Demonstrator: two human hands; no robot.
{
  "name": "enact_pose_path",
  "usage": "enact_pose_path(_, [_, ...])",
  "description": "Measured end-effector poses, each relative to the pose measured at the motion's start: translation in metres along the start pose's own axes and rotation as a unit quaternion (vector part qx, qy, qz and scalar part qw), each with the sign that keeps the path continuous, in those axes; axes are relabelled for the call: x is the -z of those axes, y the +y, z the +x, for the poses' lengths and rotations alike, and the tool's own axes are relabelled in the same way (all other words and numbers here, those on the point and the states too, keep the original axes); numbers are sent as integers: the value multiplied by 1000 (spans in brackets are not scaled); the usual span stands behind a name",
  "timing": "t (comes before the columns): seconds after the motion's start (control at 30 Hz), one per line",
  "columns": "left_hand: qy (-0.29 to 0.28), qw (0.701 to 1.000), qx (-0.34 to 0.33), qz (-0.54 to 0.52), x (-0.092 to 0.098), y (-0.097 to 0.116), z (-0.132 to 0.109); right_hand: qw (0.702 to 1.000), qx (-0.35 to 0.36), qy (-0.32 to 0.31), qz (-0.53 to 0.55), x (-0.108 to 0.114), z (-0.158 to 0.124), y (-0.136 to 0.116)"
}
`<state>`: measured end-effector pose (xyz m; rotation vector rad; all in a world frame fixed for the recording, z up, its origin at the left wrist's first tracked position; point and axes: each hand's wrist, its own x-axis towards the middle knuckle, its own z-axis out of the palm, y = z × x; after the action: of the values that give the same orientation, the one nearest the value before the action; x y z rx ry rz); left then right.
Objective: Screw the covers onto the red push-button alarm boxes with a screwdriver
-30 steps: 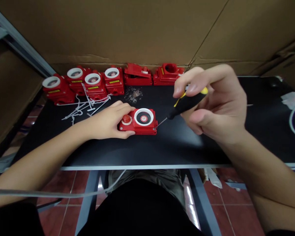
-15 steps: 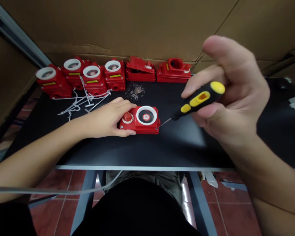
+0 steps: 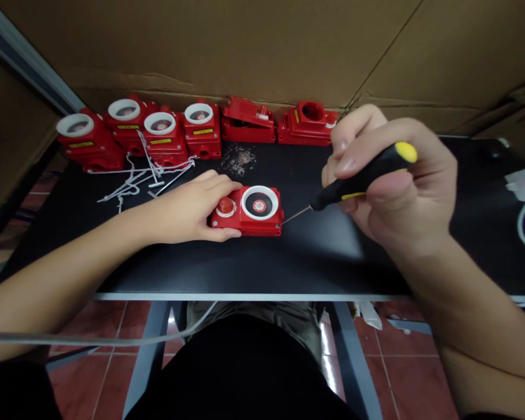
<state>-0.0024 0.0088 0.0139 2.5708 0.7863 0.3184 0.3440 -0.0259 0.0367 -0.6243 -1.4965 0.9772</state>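
Note:
On the black tabletop lies a red alarm box [image 3: 262, 228] with a white-rimmed round window and a red button. My left hand [image 3: 196, 207] is closed around its left end, thumb along the near side and fingers over the far side. In my right hand [image 3: 389, 175] is a screwdriver [image 3: 363, 175] with a black and yellow handle, gripped between thumb and fingers. Its thin shaft slants down to the left, and the tip meets the screw at the box's near right corner.
Several red boxes with white-rimmed windows [image 3: 160, 123] stand at the back left. Beside them are a red box with a tilted lid [image 3: 248, 119] and another red box [image 3: 306, 123]. White cords with metal rods [image 3: 133, 184], light debris [image 3: 240, 158] and a plastic bag [image 3: 522, 185] lie about.
My right hand's fingers have shifted and curled closer round the screwdriver handle, which has turned. Its tip stays at the corner screw. My left hand keeps its hold on the box.

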Motion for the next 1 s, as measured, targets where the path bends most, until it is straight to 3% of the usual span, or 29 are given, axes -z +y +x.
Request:
enact_pose_path(0.1, [-1,1000,4,-2,0,1,0,993,101,0,-58,3,2,1])
enact_pose_path(0.2, [-2,1000,14,-3,-1,2,-1,989,114,26,-90,3,1,-6])
enact_pose_path(0.3, [-4,999,35,-2,-1,2,-1,989,104,62,-82,-1,-5,-17])
enact_pose_path(0.47, [-5,999,42,-3,-1,1,-1,998,0,52,-17,-15,-13,-31])
enact_pose_path(0.63, [3,1000,23,-5,-2,1,-1,998,30,19,56,-21,-10,-38])
enact_pose_path(0.77, [1,1000,19,-8,-1,2,0,1000,-17,-6,6,-14,-8,-45])
enact_pose_path(0.83, [0,1000,22,-8,0,2,0,1000,17,4,-9,-11,-7,-39])
enact_pose_path(0.93, [1,1000,25,-10,0,1,-1,990,126,37,-46,-9,-3,-25])
enact_pose_path(1.0, [1,1000,26,-10,1,0,-2,989,127,35,-73,-7,0,-18])
